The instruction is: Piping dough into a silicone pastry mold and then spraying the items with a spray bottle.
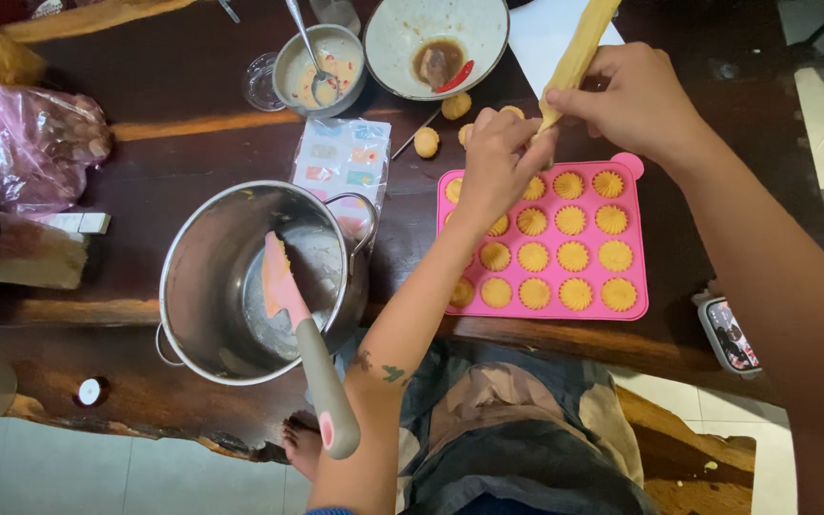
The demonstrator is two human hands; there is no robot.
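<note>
Head view, itemised: right hand (636, 100) closed round piping bag (579, 52) of yellow batter; left hand (498, 157) pinching its tip above pink silicone mould (633, 238), most cups filled. Steel pot (240, 277) with spatula (302, 324) alongside. Risk: uneven squeezing could overfill cups, smearing batter across mould.

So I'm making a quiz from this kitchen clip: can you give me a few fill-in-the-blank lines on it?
1. Both hands, left hand and right hand, grip a yellow piping bag above the ____ silicone mould.
2. The spatula rests in the steel ____.
3. A red ____ lies in the white bowl.

Missing: pink; pot; chilli
</note>
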